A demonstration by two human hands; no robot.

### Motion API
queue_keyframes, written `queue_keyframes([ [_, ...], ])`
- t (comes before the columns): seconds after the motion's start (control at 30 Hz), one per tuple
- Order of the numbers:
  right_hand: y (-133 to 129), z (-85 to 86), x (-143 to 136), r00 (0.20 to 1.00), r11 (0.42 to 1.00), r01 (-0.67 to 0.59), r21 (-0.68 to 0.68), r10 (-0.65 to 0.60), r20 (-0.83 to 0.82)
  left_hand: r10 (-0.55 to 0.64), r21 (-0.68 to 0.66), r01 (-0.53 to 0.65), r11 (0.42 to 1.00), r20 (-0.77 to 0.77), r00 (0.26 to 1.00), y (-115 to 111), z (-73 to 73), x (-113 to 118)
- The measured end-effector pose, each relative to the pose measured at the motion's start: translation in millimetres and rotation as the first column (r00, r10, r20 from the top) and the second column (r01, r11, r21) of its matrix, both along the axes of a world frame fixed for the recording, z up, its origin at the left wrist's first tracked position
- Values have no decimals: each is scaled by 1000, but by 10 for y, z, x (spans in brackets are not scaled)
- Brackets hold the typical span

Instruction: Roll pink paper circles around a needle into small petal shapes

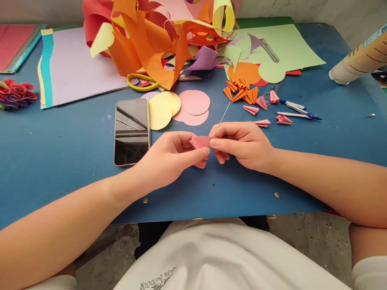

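Note:
My left hand (178,155) pinches a folded pink paper piece (200,141) between thumb and fingers. Close on its right, my right hand (242,145) is closed, its thumb and forefinger at the paper's right corner. A thin wire or stick (223,117) rises from the right fingers towards the folded orange paper cones (242,89). Whatever else the right fingertips grip is hidden. Beyond the hands lie pink paper circles (195,102) and yellow paper circles (160,114). Several small folded pink pieces (261,102) lie right of the orange cones.
A black phone (132,133) lies beside my left hand. Orange paper scraps (157,44) pile up at the back, over yellow-handled scissors (142,81). Blue-and-white compasses (298,115) lie to the right, a cup (356,60) stands at far right, and red paper rolls (16,94) sit at far left.

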State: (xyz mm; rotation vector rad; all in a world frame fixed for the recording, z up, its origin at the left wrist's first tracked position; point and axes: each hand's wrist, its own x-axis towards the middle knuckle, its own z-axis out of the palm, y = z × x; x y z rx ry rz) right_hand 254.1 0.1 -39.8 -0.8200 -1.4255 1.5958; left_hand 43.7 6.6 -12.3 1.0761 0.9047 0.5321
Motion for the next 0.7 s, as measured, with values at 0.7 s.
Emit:
queue_keyframes([
  [0.7, 13, -46, -3, 999, 1000, 28, -2, -28, -27, -78, -43, 79, 996, 25, 997, 42, -50, -19],
])
